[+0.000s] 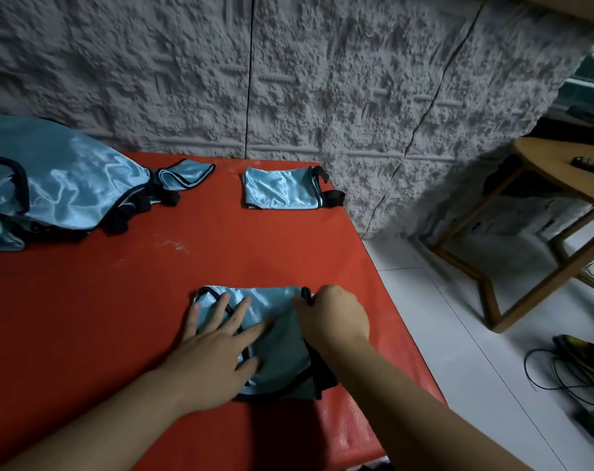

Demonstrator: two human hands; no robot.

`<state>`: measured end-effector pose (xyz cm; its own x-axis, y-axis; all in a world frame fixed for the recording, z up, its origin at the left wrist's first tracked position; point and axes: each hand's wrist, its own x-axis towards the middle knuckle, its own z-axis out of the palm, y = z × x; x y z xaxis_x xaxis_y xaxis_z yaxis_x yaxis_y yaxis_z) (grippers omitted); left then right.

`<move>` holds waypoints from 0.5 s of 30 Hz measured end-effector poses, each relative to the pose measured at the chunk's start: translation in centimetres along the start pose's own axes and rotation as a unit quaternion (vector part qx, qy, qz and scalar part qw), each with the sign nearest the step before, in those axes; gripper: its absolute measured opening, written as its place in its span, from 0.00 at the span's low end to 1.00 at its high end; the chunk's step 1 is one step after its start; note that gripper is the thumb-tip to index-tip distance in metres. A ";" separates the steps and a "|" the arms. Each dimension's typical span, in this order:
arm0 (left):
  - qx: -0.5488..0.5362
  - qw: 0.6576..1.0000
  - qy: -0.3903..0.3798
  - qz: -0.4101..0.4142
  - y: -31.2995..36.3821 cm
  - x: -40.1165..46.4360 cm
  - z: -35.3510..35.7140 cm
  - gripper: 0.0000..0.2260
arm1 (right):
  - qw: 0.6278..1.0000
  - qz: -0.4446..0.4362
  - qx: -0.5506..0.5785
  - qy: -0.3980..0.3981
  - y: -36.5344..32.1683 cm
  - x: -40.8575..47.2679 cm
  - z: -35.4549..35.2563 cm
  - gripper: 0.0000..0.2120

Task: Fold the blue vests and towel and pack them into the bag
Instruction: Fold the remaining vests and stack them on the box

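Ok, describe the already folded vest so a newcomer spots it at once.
On the red table, look to the far right corner by the grey wall. The folded vest lies there alone, a neat flat rectangle, unlike the crumpled pile at left.

L hand is lying flat w/ fingers spread, pressing on a blue vest near the front of the red table. R hand is curling its fingers & pinching the vest's far right edge by the black trim. A folded vest is sitting at the back of the table, near the grey wall. A pile of unfolded vests is lying at the back left. A wooden stool & black cables are showing on the white floor, right.
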<state>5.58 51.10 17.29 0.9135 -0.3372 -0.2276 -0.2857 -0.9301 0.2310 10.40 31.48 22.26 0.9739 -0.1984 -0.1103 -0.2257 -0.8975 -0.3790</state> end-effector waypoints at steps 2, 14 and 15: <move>0.000 1.000 -0.002 0.005 0.0 -0.1 -0.1 0.29 | 0.999 0.006 -0.020 -0.030 -0.9 0.4 -0.1 0.19; -0.094 0.995 0.007 0.013 -0.6 -0.3 -0.7 0.33 | 0.917 0.085 0.318 -0.225 1.5 -0.4 -1.5 0.11; -0.100 0.995 0.007 0.013 -0.6 -0.3 -0.7 0.33 | 0.914 0.072 0.324 -0.233 2.0 -0.7 -1.5 0.11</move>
<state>5.63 51.83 17.86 0.9108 -0.3579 -0.2059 -0.2479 -0.8729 0.4203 9.25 29.27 22.93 0.8513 0.0287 -0.5239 -0.4646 -0.4231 -0.7779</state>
